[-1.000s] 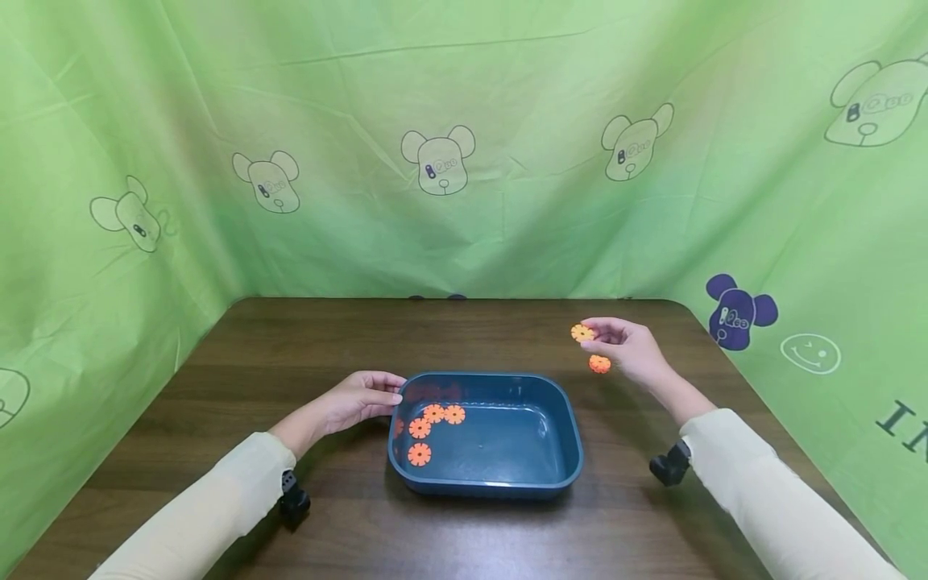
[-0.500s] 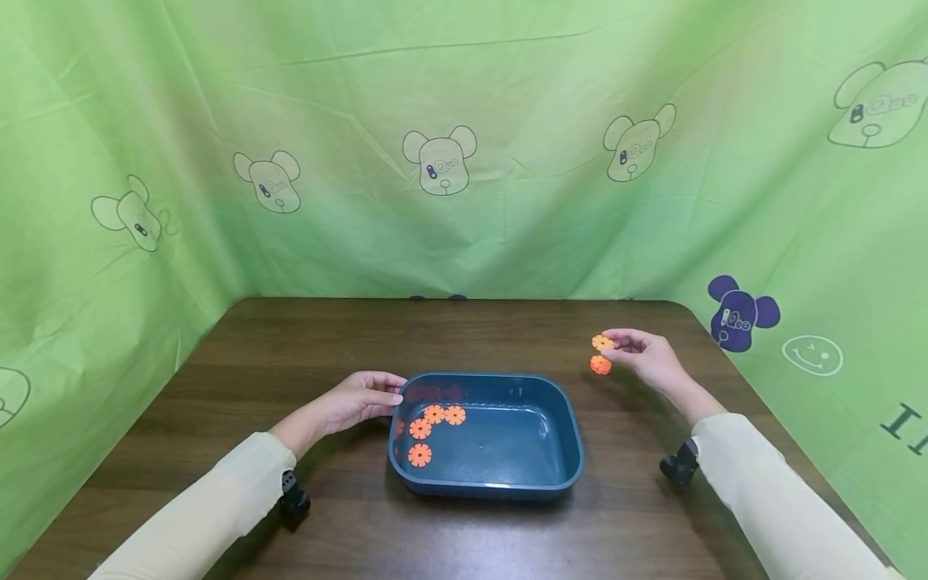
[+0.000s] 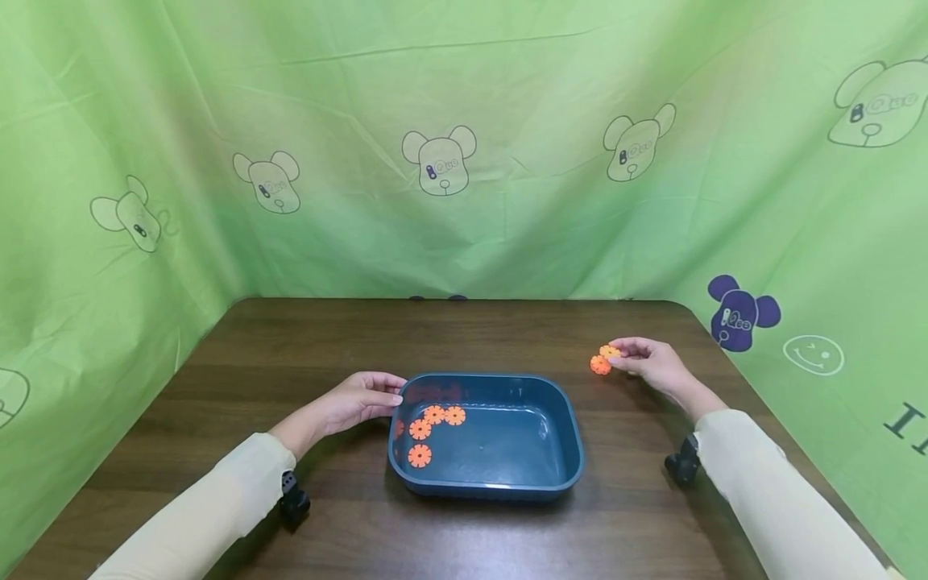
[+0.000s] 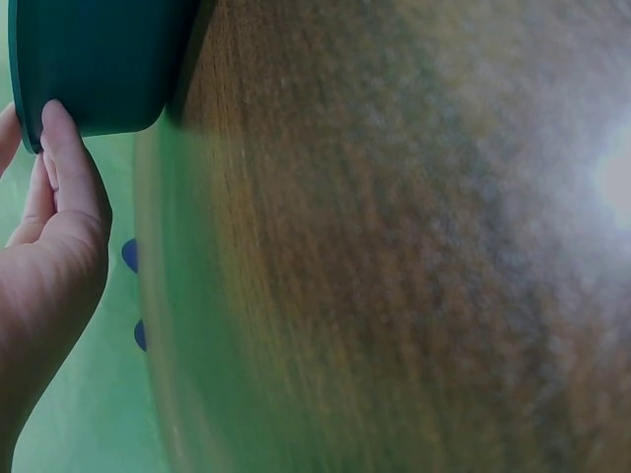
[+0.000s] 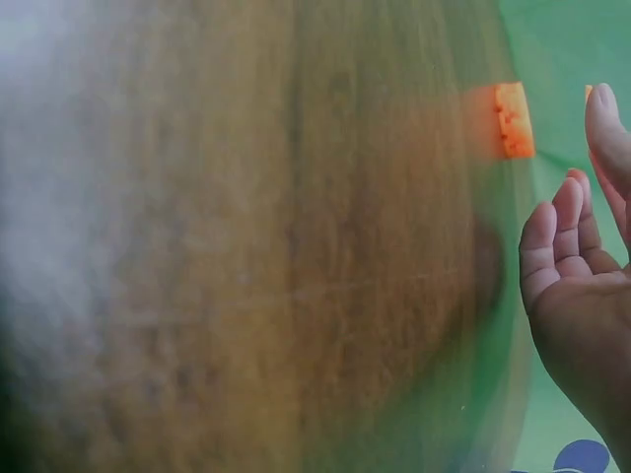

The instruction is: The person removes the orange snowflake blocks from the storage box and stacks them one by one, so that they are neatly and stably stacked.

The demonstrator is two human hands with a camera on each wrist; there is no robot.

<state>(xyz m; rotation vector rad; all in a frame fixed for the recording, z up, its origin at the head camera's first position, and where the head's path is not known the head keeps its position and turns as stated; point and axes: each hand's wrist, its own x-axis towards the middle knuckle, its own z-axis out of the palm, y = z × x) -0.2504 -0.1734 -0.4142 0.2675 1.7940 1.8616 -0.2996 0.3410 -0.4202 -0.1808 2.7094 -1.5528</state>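
Observation:
My left hand (image 3: pixel 355 401) pinches the rim of a dark blue plastic tub (image 3: pixel 487 486) at its far left corner, thumb on the near side of the corner. Inside the tub, several orange snowflake building discs (image 3: pixel 420 456) lie flat along the left and far part of its floor. My right hand (image 3: pixel 656 364) holds an orange snowflake disc (image 3: pixel 611 352) between thumb and fingertips. Just in front of it, overlapped in the head view, a short stack of orange discs (image 3: pixel 599 366) stands on the table; its layered edge (image 5: pixel 514 120) shows in the right wrist view.
The brown wooden table (image 3: pixel 348 338) carries the tub near its middle, with the stack to the right and farther back. A green printed curtain (image 3: pixel 507 234) hangs close behind the table and at both sides. Small black cameras (image 3: pixel 293 503) sit at both wrists.
My right hand has moved right and down with its disc, bringing it from behind the stack to right at the stack's top. The left hand and the tub have stayed put.

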